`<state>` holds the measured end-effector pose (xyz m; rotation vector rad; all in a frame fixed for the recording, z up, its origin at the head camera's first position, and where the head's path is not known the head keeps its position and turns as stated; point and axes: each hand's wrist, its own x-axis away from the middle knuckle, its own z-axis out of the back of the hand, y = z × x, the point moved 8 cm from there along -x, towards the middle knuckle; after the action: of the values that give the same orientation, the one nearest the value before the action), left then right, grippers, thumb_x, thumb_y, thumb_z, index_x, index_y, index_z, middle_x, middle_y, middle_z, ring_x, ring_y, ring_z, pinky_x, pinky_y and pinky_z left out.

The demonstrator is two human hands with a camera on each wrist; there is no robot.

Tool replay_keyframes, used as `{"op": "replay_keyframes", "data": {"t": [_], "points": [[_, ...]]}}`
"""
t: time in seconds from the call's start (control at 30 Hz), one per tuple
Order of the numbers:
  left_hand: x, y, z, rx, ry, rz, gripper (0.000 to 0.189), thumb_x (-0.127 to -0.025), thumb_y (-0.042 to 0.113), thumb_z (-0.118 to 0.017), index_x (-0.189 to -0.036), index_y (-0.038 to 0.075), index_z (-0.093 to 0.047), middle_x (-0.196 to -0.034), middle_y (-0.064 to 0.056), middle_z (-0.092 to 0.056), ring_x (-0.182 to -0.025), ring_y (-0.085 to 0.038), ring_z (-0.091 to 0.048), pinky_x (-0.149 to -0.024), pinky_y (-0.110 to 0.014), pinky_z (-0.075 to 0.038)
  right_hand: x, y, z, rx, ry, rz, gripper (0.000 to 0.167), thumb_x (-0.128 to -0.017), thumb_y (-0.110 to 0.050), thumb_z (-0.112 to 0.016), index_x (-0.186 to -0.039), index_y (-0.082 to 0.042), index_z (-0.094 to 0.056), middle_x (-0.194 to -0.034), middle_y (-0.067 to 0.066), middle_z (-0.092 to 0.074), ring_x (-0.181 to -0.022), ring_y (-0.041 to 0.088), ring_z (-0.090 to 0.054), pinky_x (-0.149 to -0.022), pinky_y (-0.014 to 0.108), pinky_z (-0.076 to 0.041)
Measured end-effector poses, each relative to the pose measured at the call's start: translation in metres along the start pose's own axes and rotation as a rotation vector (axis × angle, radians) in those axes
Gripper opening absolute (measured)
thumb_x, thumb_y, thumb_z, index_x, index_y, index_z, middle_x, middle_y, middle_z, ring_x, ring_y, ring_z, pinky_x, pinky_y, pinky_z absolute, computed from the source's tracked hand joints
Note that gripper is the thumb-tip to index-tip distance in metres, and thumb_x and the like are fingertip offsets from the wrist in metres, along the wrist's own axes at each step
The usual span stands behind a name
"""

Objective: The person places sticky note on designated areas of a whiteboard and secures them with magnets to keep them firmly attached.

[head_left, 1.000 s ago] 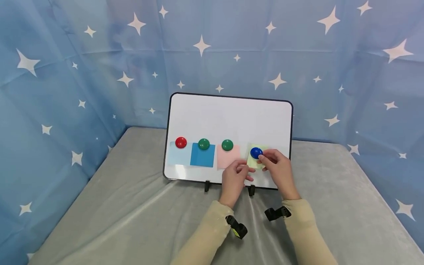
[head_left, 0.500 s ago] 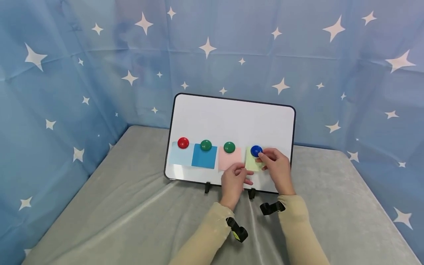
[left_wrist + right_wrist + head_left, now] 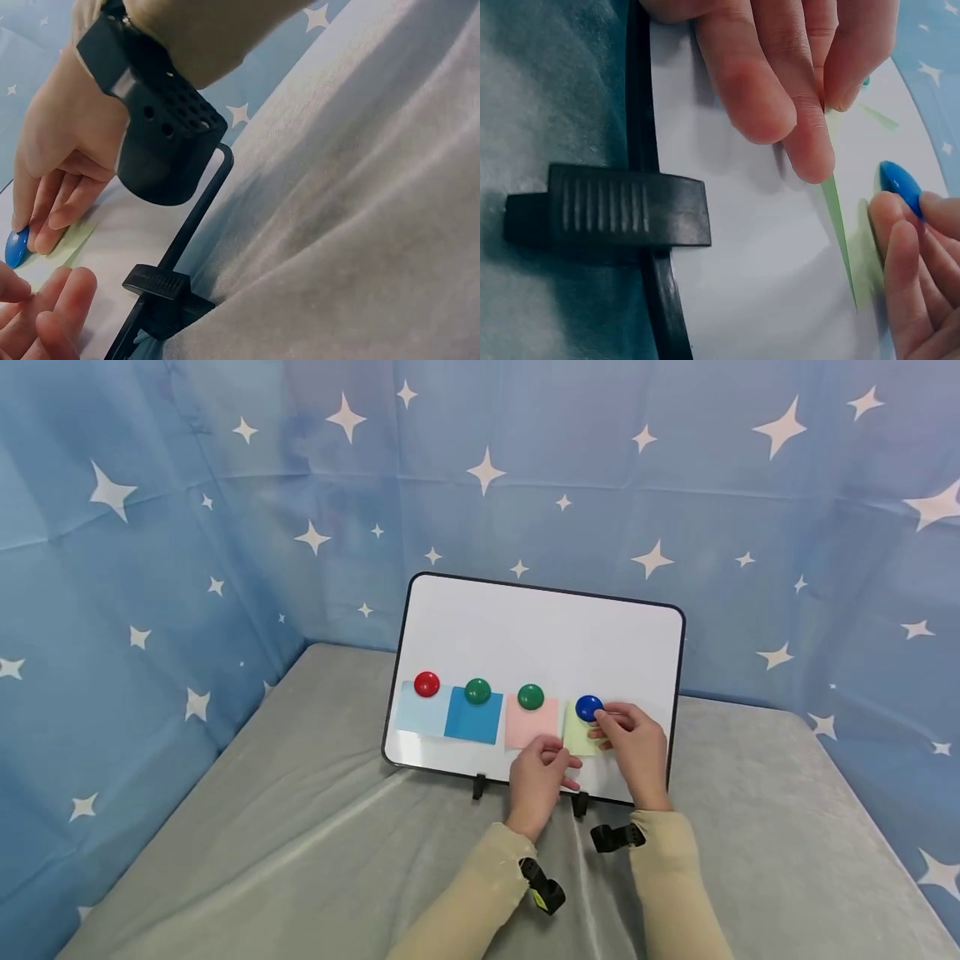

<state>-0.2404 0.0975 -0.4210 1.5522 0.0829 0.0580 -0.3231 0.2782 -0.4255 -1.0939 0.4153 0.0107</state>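
My right hand (image 3: 637,747) pinches a round blue magnet (image 3: 588,707) between thumb and fingers. The magnet lies over the upper part of a pale yellow-green sticky note (image 3: 577,737) on the whiteboard (image 3: 547,627). My left hand (image 3: 538,781) is low on the board, its loosely bent fingertips right at the note's lower left edge. In the right wrist view, the left fingers (image 3: 810,154) reach the note's edge, and the note (image 3: 862,277) stands slightly off the board. The blue magnet (image 3: 16,247) appears under the right fingertips in the left wrist view.
Left of the hands are a light blue note (image 3: 422,714) with a red magnet (image 3: 427,684), a blue note (image 3: 472,722) with a green magnet (image 3: 477,691), and a pink note (image 3: 531,727) with another green magnet (image 3: 531,697). Black stand clips (image 3: 580,804) hold the board's lower edge.
The head view has shifted, so the board appears farther right. Both hands keep nearly the same places on the board, the right one still holding the blue magnet over the note.
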Motion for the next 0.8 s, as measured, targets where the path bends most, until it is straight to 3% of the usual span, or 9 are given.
{"op": "replay_keyframes", "data": {"t": [0.27, 0.6, 0.8], "points": [[0.0002, -0.0002, -0.001, 0.012, 0.003, 0.006, 0.011, -0.088, 0.027, -0.054, -0.094, 0.018, -0.058, -0.072, 0.008, -0.066, -0.053, -0.014, -0.063, -0.041, -0.029, -0.043, 0.0, -0.0054, 0.0016, -0.044, -0.012, 0.023, 0.042, -0.076, -0.056, -0.059, -0.104, -0.025, -0.061, -0.082, -0.004, -0.066, -0.064, 0.013, -0.064, -0.056, 0.026, -0.051], [0.0007, 0.0005, 0.0003, 0.009, -0.011, 0.024, 0.012, -0.088, 0.029, -0.054, -0.094, 0.021, -0.06, -0.074, 0.009, -0.067, -0.054, -0.014, -0.063, -0.043, -0.029, -0.044, 0.0019, -0.0078, 0.0035, -0.003, -0.004, -0.015, 0.044, -0.076, -0.06, -0.055, -0.102, -0.026, -0.062, -0.079, -0.005, -0.065, -0.064, 0.012, -0.063, -0.058, 0.024, -0.05], [0.002, -0.0013, 0.0024, -0.004, 0.0, 0.016, 0.012, -0.088, 0.028, -0.054, -0.095, 0.021, -0.061, -0.076, 0.011, -0.067, -0.056, -0.012, -0.063, -0.044, -0.029, -0.045, 0.0048, -0.0083, -0.0017, -0.131, -0.064, -0.027, 0.044, -0.076, -0.052, -0.06, -0.113, -0.027, -0.058, -0.094, -0.002, -0.064, -0.075, 0.015, -0.064, -0.063, 0.023, -0.051]]}}
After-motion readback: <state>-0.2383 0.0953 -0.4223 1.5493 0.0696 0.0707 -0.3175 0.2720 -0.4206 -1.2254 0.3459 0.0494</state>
